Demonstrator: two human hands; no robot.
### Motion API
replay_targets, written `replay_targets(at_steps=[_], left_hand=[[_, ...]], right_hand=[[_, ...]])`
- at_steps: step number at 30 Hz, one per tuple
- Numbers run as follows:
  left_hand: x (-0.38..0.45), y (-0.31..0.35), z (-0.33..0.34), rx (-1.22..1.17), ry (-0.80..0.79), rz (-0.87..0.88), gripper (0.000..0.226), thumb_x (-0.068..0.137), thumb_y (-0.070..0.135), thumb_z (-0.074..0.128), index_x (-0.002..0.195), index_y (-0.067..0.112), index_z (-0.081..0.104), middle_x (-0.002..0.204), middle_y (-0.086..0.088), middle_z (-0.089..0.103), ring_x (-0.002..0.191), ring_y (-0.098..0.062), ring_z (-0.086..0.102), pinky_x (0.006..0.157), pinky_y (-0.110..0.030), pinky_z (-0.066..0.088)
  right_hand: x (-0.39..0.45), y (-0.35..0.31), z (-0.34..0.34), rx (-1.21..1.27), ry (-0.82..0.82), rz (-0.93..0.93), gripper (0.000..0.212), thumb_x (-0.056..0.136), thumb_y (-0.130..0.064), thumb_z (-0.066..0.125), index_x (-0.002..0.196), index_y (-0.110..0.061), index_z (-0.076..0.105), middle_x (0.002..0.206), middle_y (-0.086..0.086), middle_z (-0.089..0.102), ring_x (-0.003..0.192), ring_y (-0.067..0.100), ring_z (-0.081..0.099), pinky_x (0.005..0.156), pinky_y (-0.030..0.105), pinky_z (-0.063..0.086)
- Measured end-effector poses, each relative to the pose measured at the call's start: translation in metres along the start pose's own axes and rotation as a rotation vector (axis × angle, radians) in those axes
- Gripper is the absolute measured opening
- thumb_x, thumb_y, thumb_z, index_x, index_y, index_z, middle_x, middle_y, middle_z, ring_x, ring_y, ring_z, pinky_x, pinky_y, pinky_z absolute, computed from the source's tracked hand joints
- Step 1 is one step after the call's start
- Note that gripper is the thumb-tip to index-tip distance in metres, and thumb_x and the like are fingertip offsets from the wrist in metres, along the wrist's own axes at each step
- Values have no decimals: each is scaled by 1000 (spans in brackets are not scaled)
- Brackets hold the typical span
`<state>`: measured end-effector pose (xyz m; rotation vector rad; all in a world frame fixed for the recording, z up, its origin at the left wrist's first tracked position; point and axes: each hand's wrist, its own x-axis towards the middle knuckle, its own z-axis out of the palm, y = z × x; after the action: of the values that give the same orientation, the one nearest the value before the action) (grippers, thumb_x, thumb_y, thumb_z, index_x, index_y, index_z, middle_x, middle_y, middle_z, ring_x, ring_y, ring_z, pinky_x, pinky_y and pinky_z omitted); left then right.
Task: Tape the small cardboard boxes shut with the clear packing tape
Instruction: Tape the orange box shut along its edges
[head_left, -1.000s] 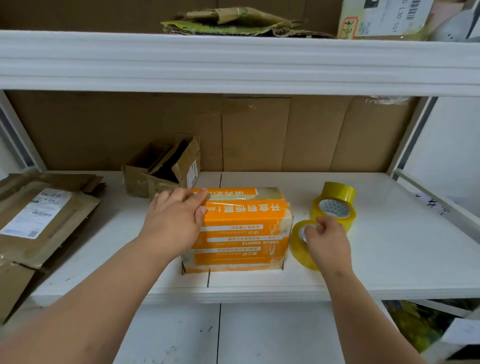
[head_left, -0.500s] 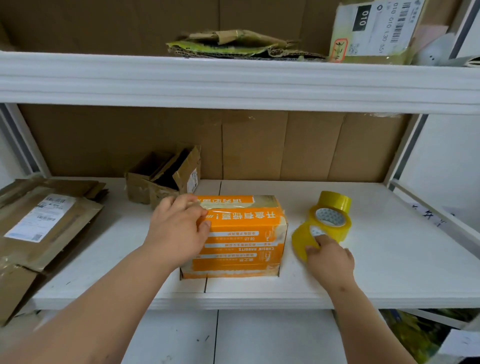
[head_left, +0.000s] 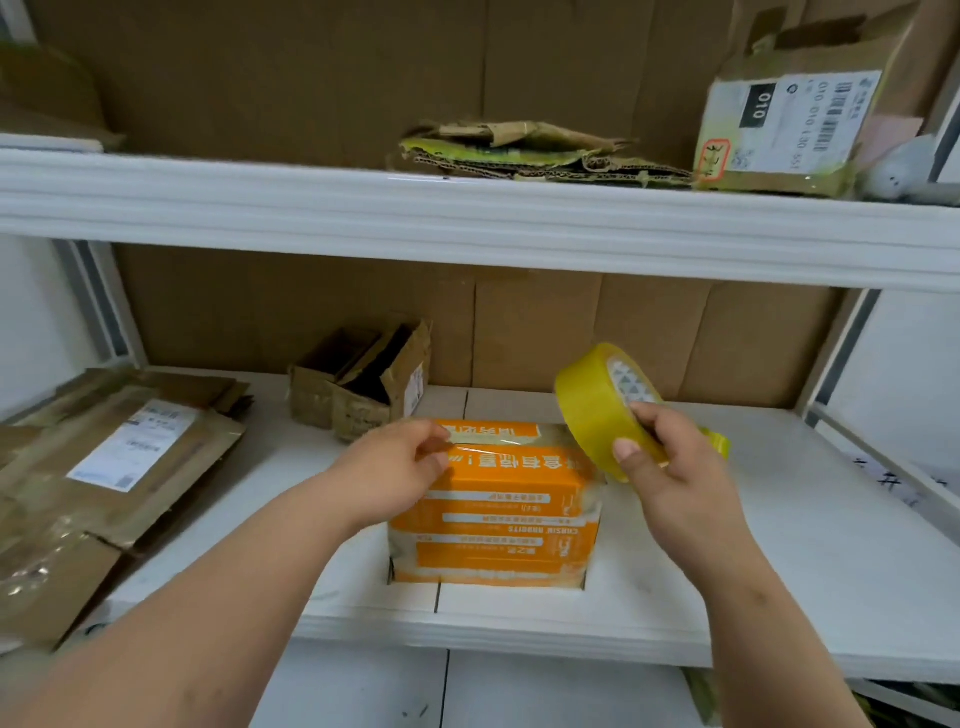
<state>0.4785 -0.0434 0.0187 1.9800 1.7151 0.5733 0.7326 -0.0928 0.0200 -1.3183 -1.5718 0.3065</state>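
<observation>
While the left hand (head_left: 395, 475) pinches a tape end on the orange box (head_left: 498, 514), the right hand (head_left: 662, 460) grips the yellowish tape roll (head_left: 602, 410) above the box's right end, its hole facing right; the box lies lengthwise, left to right, on the white shelf (head_left: 779, 571).

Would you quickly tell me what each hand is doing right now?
Left hand: pinches the loose tape end at the top of the orange box.
Right hand: grips the tape roll, raised off the shelf.
</observation>
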Motion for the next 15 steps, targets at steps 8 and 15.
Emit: replay_targets(at_steps=[8, 15], left_hand=[[-8, -4, -13, -419, -59, 15, 47, 102, 35, 51, 146, 35, 35, 136, 9, 49, 124, -16, 49, 102, -35, 43], [-10, -13, -15, -527, -39, 71, 57, 91, 14, 66, 133, 39, 37, 131, 9, 50, 117, -11, 54, 104, -43, 47]], right_hand=[[-2, -31, 43, -190, -163, -272, 31, 87, -30, 51, 115, -24, 61, 103, -29, 46, 103, -12, 30, 110, 45, 28], [4, -25, 62, -312, -230, -298, 27, 97, -23, 56, 124, -27, 58, 112, -21, 45, 106, -13, 27, 112, 26, 4]])
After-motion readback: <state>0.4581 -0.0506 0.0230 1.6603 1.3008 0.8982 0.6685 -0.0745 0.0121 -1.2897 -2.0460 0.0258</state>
